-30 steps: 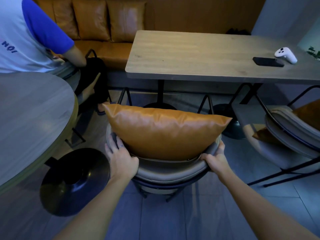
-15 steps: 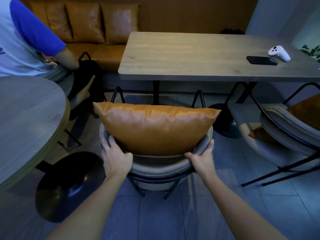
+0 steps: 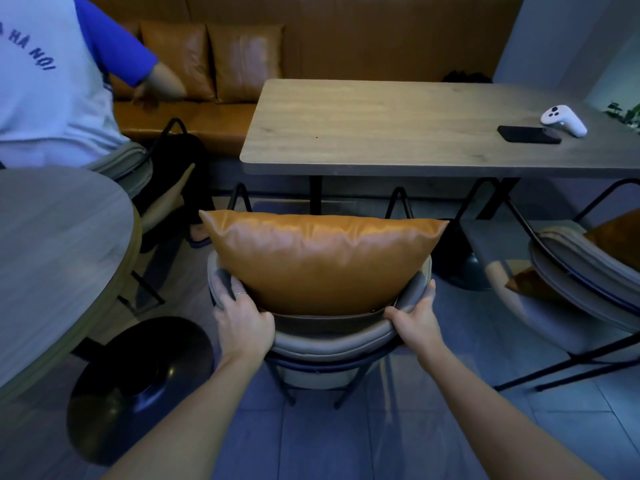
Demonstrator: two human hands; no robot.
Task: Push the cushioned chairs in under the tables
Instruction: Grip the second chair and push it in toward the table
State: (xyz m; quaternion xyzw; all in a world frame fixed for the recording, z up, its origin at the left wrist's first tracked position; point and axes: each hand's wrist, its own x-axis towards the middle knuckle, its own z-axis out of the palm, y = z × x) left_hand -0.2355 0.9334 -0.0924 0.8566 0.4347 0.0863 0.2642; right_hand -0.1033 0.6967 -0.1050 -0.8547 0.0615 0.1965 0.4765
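Both hands clamped on the chair [image 3: 322, 344] backrest: left hand [image 3: 242, 318] at its left end, right hand [image 3: 415, 318] at its right. Chair sits just short of the table [image 3: 398, 133] edge, front legs under it, cushion [image 3: 322, 261] upright against the backrest.
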